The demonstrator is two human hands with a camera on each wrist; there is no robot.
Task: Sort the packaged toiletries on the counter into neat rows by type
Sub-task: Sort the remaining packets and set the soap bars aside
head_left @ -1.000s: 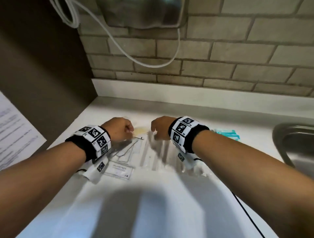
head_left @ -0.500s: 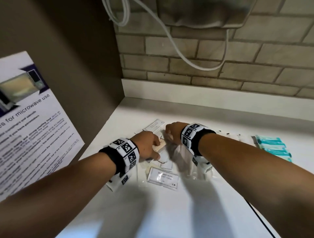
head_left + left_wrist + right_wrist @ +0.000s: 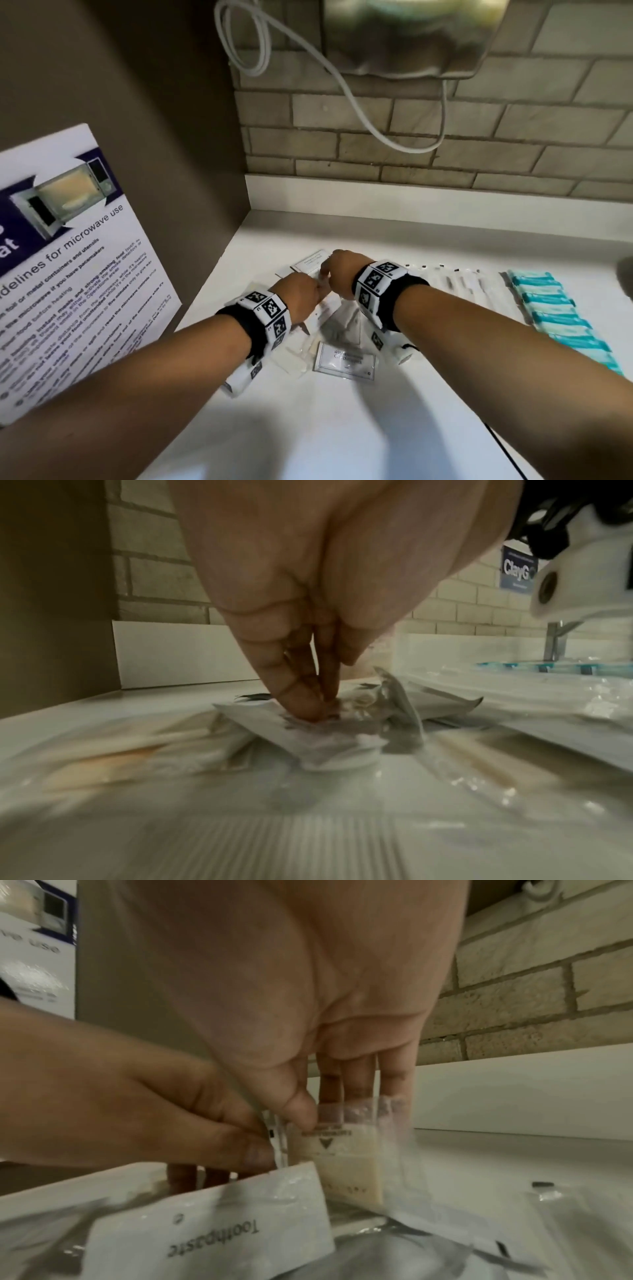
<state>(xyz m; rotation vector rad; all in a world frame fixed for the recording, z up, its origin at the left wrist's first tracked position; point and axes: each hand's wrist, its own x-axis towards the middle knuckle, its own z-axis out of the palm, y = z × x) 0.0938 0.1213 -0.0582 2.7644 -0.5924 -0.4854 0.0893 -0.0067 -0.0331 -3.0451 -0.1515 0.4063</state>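
We are pinching a clear sachet [image 3: 346, 1150] upright with our right hand [image 3: 337, 274] at the unsorted pile [image 3: 337, 337] on the tabletop [image 3: 376, 428], our left hand [image 3: 301, 298] pinching a white packet [image 3: 301, 731] just beside it, the finished rows [image 3: 561, 315] lying to our right, nearer the right hand.

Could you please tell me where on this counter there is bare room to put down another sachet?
Bare counter lies near the front edge, below the labelled sachet, and along the backsplash. It is crowded around both hands, and rightward through the clear-wrapped packets to the teal packets.
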